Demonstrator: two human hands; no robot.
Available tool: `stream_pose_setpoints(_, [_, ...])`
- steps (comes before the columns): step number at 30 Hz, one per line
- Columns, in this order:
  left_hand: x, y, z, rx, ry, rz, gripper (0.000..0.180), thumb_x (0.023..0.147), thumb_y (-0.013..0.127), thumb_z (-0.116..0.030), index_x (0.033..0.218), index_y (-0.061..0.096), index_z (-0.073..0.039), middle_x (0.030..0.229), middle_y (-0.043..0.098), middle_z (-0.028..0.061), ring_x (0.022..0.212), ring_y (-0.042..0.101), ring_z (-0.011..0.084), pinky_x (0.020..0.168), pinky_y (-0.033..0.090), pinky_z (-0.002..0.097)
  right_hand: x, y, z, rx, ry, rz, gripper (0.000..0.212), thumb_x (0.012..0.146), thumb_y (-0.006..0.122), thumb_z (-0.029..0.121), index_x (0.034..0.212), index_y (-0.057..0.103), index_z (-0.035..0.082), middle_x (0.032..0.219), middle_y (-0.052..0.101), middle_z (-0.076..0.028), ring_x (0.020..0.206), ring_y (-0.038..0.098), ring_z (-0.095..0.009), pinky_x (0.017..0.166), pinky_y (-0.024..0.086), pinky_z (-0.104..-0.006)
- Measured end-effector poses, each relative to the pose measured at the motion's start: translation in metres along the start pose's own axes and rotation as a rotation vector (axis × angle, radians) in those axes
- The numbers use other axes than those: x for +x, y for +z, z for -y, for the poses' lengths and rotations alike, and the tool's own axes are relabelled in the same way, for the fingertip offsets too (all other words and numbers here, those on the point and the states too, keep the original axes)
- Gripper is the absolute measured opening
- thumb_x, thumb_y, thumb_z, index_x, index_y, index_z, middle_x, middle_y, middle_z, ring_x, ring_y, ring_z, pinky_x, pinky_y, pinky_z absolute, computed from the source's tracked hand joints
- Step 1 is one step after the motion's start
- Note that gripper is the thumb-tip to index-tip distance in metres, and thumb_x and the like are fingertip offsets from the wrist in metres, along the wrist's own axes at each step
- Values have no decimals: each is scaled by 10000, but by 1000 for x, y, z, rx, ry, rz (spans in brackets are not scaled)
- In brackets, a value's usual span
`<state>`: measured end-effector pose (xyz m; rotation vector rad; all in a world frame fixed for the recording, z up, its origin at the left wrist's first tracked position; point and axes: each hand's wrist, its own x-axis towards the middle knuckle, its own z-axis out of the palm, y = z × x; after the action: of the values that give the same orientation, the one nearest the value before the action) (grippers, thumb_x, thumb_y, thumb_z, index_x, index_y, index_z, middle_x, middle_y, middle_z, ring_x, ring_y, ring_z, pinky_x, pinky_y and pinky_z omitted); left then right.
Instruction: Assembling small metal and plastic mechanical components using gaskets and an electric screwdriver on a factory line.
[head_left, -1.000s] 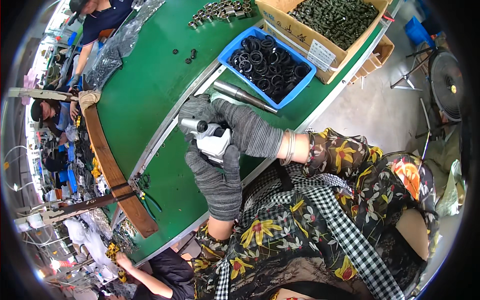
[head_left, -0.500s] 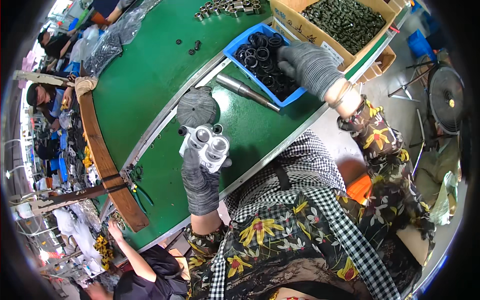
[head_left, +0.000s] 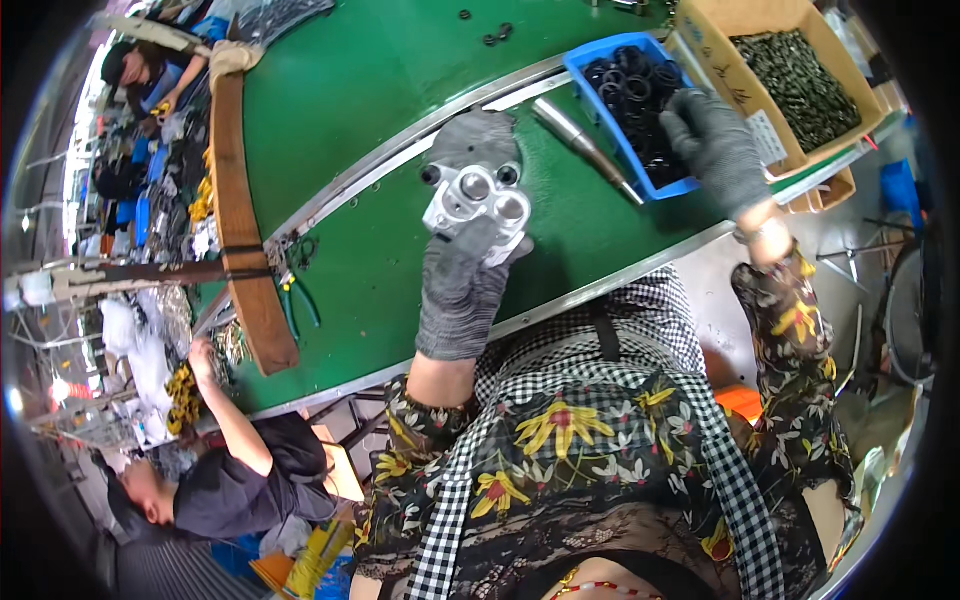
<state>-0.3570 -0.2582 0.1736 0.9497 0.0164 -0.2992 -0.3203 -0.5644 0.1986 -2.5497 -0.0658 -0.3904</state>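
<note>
Head: left hand (head_left: 460, 285) holds silver casting (head_left: 484, 206); right hand (head_left: 718, 148) at black rings (head_left: 632, 92)

The right hand (head_left: 718, 148) has left the casting (head_left: 463, 207) for the blue bin (head_left: 674, 189).

Tabletop: we see a glossy green work surface (head_left: 370, 80), crossed by a pale metal rail (head_left: 400, 150).
Timber: on our left a brown wooden beam (head_left: 230, 195) runs along the tabletop, and a peeling crossbar (head_left: 140, 275) meets it.
Floor: we look down on pale grey flooring (head_left: 712, 275) to the right.
Fan: near the right rim we make out a dark round fan (head_left: 912, 310), partly in shadow.
Light: we find white glare (head_left: 65, 150) at far left; windows or lamps, we cannot tell.
</note>
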Motion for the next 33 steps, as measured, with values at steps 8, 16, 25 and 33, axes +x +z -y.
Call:
stream_pose_setpoints(8, [9, 16, 4, -122, -61, -49, 432, 849, 686, -82, 1231, 493, -25, 1145, 572, 98, 949, 617, 192, 829, 561, 357, -13, 25, 86, 862, -335, 222, 133, 887, 633, 118, 972, 600, 21, 1033, 566, -83, 953, 564, -188, 836, 477, -322])
stream_pose_setpoints(16, [8, 25, 2, 157, 20, -168, 331, 853, 682, -165, 1101, 510, -27, 996, 592, 92, 861, 607, 221, 747, 513, 307, -20, 48, 113, 529, -379, -17, 170, 777, 704, 116, 887, 634, 6, 1140, 540, -143, 1061, 546, -293, 929, 453, -385])
stream_pose_setpoints(25, [30, 16, 0, 543, 202, -160, 431, 918, 562, -68, 1317, 418, 7, 1136, 609, 115, 1028, 603, 165, 852, 515, 270, -27, 56, 117, 411, -423, -84, 229, 755, 730, 123, 921, 628, 2, 1127, 560, -153, 1052, 563, -291, 896, 484, -385])
stream_pose_setpoints(33, [44, 22, -2, 848, 301, -271, 334, 917, 549, -69, 1233, 477, 12, 1050, 632, 115, 906, 624, 177, 788, 512, 291, -28, 68, 124, 326, -463, -148, 279, 783, 699, 96, 1024, 601, -3, 1158, 564, -174, 1048, 569, -338, 900, 483, -395])
